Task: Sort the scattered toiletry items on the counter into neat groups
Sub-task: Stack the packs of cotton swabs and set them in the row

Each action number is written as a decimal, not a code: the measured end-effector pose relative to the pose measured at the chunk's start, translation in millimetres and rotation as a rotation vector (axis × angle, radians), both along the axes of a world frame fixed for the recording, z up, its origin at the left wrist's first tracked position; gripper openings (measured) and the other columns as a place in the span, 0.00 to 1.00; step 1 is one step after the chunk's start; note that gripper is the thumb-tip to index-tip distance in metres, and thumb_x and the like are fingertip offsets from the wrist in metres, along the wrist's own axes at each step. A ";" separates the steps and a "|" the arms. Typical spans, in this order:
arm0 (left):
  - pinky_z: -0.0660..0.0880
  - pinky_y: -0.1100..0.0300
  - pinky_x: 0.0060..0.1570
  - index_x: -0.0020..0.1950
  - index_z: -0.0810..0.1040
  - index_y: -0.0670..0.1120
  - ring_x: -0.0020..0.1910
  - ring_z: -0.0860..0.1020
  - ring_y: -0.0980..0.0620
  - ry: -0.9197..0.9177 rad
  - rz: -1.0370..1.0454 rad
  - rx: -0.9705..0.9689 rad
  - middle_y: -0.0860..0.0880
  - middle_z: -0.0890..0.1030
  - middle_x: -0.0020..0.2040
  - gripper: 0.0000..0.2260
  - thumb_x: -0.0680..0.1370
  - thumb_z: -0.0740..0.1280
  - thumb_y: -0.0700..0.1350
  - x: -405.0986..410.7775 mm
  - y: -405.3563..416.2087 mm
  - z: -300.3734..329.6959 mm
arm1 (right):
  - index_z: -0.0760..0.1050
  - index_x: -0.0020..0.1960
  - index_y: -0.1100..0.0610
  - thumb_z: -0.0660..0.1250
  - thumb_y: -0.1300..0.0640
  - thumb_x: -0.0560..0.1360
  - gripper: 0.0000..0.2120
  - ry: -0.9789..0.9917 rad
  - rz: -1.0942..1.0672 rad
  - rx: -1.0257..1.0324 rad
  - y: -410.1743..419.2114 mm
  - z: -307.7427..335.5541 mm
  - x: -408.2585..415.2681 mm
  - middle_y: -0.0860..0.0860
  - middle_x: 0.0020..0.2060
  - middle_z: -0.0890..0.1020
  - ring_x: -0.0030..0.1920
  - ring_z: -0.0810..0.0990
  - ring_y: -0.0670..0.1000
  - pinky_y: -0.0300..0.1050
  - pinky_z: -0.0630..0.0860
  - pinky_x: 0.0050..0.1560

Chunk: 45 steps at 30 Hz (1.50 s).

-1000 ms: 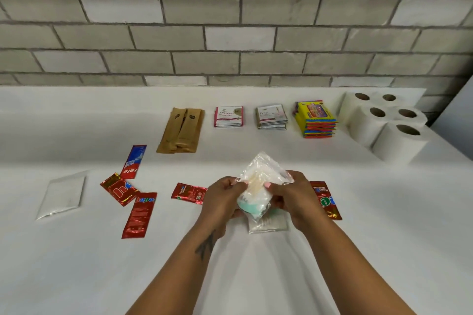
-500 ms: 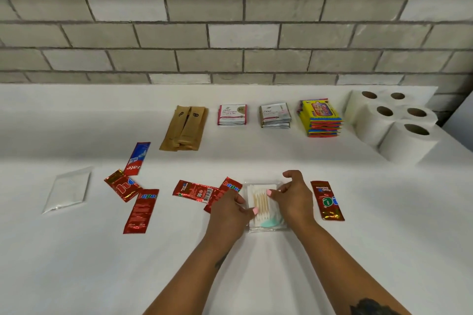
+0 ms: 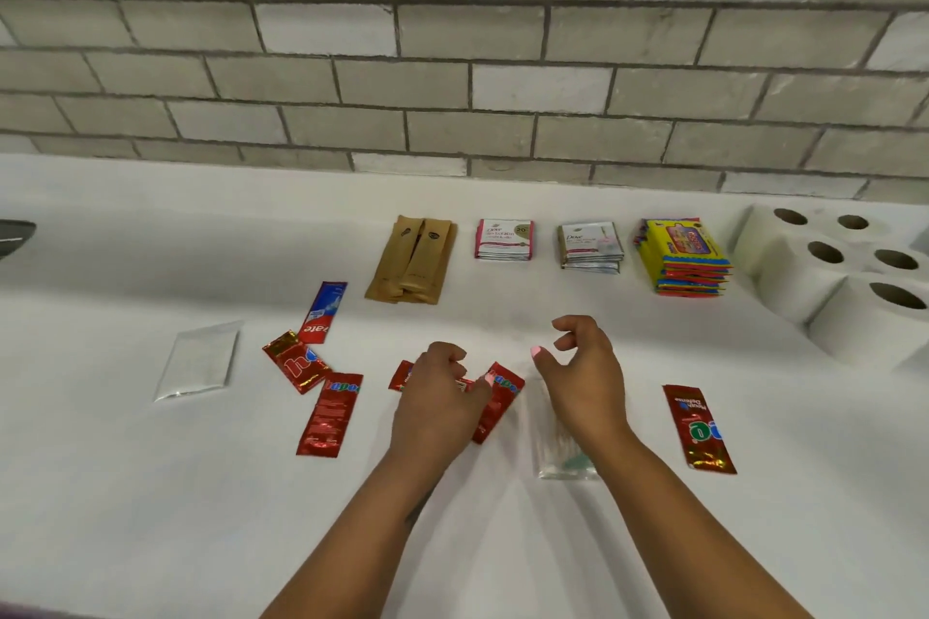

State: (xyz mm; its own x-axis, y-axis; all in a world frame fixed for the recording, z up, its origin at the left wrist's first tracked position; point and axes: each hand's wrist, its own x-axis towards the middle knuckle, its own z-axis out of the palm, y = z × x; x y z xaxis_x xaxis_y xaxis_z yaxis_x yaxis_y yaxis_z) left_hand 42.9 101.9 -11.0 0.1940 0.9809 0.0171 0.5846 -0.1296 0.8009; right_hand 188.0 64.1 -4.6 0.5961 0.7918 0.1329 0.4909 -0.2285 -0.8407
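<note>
A clear bag (image 3: 563, 457) of cotton swabs lies under the open, empty right hand (image 3: 583, 377), while the left hand (image 3: 437, 397) curls loosely over red sachets (image 3: 495, 400) on the counter (image 3: 151, 493).

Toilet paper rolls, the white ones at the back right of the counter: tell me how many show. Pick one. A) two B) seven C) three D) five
D: five white toilet paper rolls stand upright in a cluster at the right end of the white counter, each showing a dark cardboard core hole on top, beside the yellow stack of packets.
</note>
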 end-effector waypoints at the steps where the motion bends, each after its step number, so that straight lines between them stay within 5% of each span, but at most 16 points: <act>1: 0.72 0.62 0.46 0.63 0.70 0.48 0.51 0.75 0.55 0.000 0.024 0.014 0.51 0.75 0.56 0.19 0.75 0.68 0.49 -10.4 5.1 2.1 | 0.71 0.59 0.51 0.69 0.57 0.74 0.15 0.008 0.037 0.004 6.4 1.5 -10.3 0.47 0.49 0.74 0.46 0.74 0.47 0.31 0.66 0.37; 10: 0.72 0.59 0.52 0.62 0.72 0.48 0.58 0.76 0.50 0.086 0.288 0.028 0.49 0.75 0.62 0.17 0.75 0.69 0.48 -135.6 50.7 14.9 | 0.69 0.58 0.48 0.69 0.54 0.74 0.15 0.020 0.362 -0.069 72.7 3.7 -134.3 0.46 0.51 0.75 0.45 0.77 0.48 0.34 0.70 0.38; 16: 0.69 0.63 0.52 0.64 0.72 0.47 0.60 0.74 0.49 0.256 0.315 0.002 0.47 0.72 0.65 0.18 0.74 0.68 0.44 -217.0 87.4 5.3 | 0.70 0.60 0.49 0.68 0.55 0.74 0.16 0.016 0.498 -0.228 111.9 0.3 -216.4 0.47 0.59 0.75 0.59 0.75 0.48 0.39 0.71 0.52; 26: 0.71 0.57 0.48 0.62 0.67 0.41 0.60 0.69 0.46 0.568 0.230 -0.025 0.46 0.70 0.60 0.27 0.71 0.67 0.56 -239.2 143.5 -23.4 | 0.69 0.61 0.53 0.61 0.61 0.78 0.13 0.214 0.487 -0.287 154.9 -21.3 -271.6 0.49 0.55 0.78 0.54 0.76 0.47 0.37 0.69 0.50; 33: 0.68 0.61 0.38 0.60 0.64 0.41 0.55 0.71 0.47 0.683 0.196 0.028 0.45 0.66 0.60 0.18 0.72 0.64 0.38 -236.0 158.1 -24.4 | 0.70 0.60 0.53 0.64 0.59 0.76 0.13 0.259 0.433 -0.296 162.9 -26.9 -275.7 0.50 0.53 0.80 0.53 0.78 0.48 0.39 0.73 0.51; 42: 0.69 0.61 0.40 0.63 0.63 0.40 0.56 0.71 0.48 0.768 0.173 0.089 0.44 0.67 0.61 0.18 0.75 0.60 0.36 -237.8 156.9 -26.2 | 0.71 0.54 0.52 0.64 0.61 0.76 0.08 0.519 0.416 -0.310 165.0 -29.1 -282.6 0.53 0.48 0.81 0.48 0.83 0.52 0.53 0.78 0.57; 45: 0.68 0.61 0.39 0.60 0.64 0.40 0.51 0.74 0.47 0.571 0.168 0.083 0.44 0.70 0.57 0.15 0.74 0.59 0.33 -246.8 159.2 -19.1 | 0.71 0.58 0.55 0.63 0.61 0.77 0.10 0.679 0.423 -0.332 164.1 -27.2 -283.7 0.55 0.52 0.81 0.49 0.83 0.53 0.48 0.80 0.53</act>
State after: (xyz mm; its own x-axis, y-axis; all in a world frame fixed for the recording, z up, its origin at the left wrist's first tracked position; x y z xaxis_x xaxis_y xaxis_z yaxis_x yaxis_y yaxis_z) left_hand -204.0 261.1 -30.2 0.0373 0.9987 0.0337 0.9372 -0.0467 0.3456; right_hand -95.8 228.2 -31.7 0.1091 0.8998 -0.4224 0.0061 -0.4255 -0.9049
